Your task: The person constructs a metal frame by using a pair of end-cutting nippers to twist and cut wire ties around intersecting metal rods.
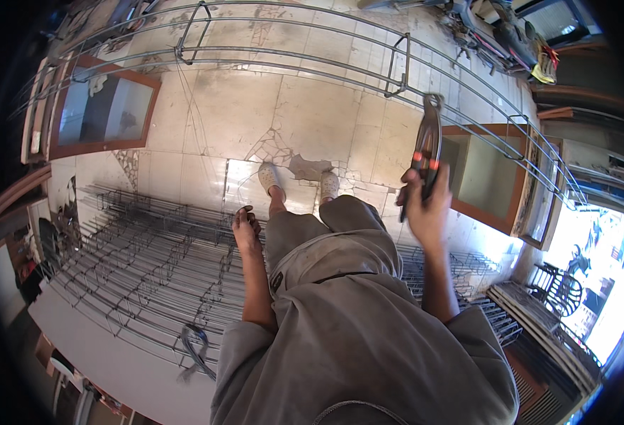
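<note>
My right hand [429,209] is wrapped round the handles of a pair of pincers [429,131], black with red marks, jaws pointing away from me. The tool's head overlaps the near bars of a long steel rebar cage [182,51] in view; whether it touches them I cannot tell. That cage runs across in front of me, its lengthwise bars joined by square stirrups. Out to the left, my left hand [246,230] is closed with curled fingers, apart from the cage. Anything in those fingers is too small to make out.
Glass-fronted wooden frames [106,106] stand under the cage's left end, with a similar frame [492,177] at right. Stacked rebar cages [142,262] lie behind me. The tiled floor [234,99] has broken patches. Clutter [496,35] fills the far right; a chair [556,289] stands near the bright opening.
</note>
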A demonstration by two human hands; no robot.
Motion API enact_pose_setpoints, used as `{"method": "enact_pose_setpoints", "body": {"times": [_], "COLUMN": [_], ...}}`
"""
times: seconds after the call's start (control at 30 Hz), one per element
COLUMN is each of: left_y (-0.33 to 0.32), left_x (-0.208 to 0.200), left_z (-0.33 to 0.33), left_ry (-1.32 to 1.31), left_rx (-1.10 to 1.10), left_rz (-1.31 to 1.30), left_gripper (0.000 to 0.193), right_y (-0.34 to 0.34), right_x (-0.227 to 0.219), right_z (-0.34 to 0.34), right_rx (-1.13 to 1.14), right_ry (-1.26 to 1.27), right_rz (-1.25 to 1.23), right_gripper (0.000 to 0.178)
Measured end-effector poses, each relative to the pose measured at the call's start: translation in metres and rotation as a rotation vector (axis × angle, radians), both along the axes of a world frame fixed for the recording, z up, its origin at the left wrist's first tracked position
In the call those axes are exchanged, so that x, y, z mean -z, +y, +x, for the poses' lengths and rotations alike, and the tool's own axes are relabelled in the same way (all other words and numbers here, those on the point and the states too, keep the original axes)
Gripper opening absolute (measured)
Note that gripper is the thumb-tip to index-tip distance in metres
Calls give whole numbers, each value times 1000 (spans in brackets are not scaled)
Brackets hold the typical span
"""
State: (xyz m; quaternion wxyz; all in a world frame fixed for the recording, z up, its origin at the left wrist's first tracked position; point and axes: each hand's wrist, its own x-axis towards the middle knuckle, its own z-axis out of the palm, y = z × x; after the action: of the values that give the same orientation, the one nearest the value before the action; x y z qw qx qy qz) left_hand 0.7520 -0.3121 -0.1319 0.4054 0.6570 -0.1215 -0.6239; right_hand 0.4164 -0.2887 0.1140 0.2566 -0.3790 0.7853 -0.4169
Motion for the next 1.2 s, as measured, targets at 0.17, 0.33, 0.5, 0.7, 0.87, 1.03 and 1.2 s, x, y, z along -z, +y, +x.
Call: {"method": "enact_pose_setpoints", "body": {"times": [0.17,0.33,0.5,0.7,0.87,1.03,1.2], "left_y": [-40,-92,-145,-160,-156,-149,-158], "left_x": [21,45,25,18,13,-2,19], "left_z": [52,94,111,136,140,140,159], "left_ry": [8,36,21,22,20,-5,77], "left_rx": [-93,-132,-21,32,-29,-82,-121], "left_rz": [37,94,44,20,104,115,124], "left_gripper": [27,24,23,23,26,33,33], "right_y": [-32,-39,-47,-52,-56,-48,-56], "right_x": [-28,-1,7,2,5,5,9], "right_z": [21,38,58,70,66,76,63], "right_rx": [212,212,326,399,340,440,391], "right_ry": [178,262,285,247,309,195,229], "right_rz": [-39,206,145,85,220,96,188], "right_gripper": [31,27,23,19,23,28,27]}}
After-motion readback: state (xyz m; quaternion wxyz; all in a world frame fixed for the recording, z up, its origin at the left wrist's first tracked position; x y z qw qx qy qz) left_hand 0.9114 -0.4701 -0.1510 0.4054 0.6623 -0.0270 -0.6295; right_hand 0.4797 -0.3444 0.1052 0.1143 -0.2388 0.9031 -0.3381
